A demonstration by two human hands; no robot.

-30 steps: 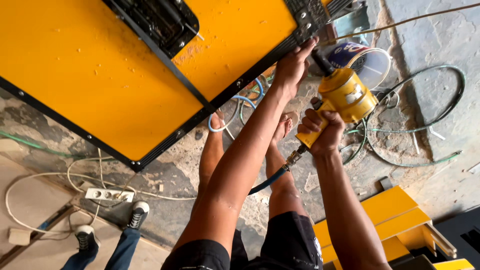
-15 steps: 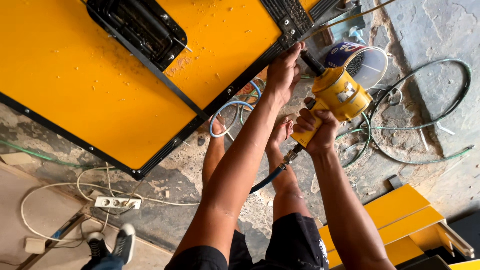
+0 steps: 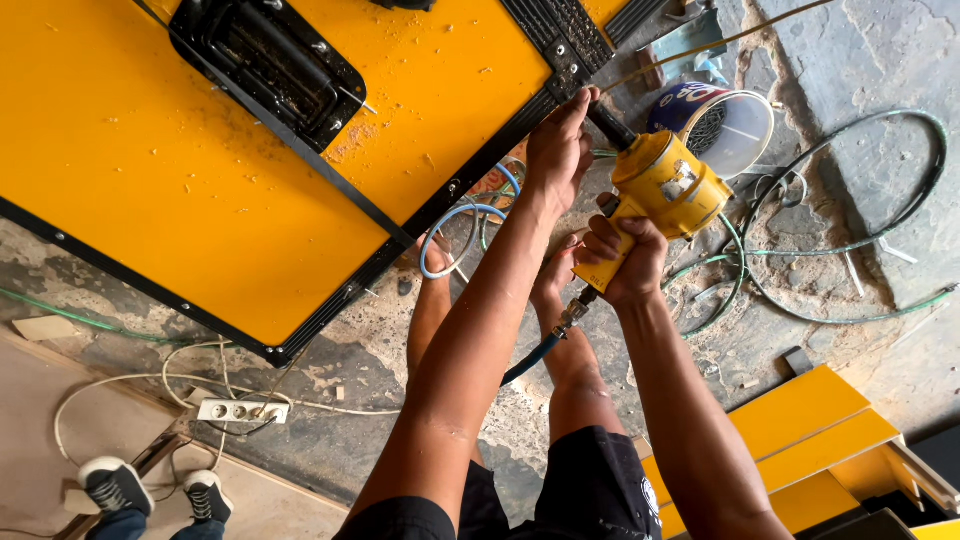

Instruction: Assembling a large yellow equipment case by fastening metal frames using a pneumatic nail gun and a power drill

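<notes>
At the corner of the big yellow panel (image 3: 200,190), where its black edge trim (image 3: 560,50) turns, the left hand (image 3: 558,150) presses flat-fingered against the metal corner piece, fingers closed together on the rim and gripping nothing loose. Just beside it the right hand (image 3: 622,262) is wrapped tight round the handle of the yellow air tool (image 3: 665,185), whose dark nose points into that same corner. A blue-green hose (image 3: 530,358) runs from the handle's foot down between the forearms. The panel's long black edge runs diagonally toward the lower left, and beyond it lies bare, rough concrete floor (image 3: 830,260) with looped cables (image 3: 860,230) and a white bucket (image 3: 735,130) close behind the tool, so room on that side is tight. A black recessed latch (image 3: 270,65) sits in the panel face, well apart from the hands. A white power strip (image 3: 235,410) lies on the floor near another person's dark shoes (image 3: 150,488).

Compared with half a second ago, both hands hold the same corner and the tool keeps its tilt; the view has shifted slightly, and the shoes stand further left. Both forearms stretch out straight, nearly parallel, the wrists close.
</notes>
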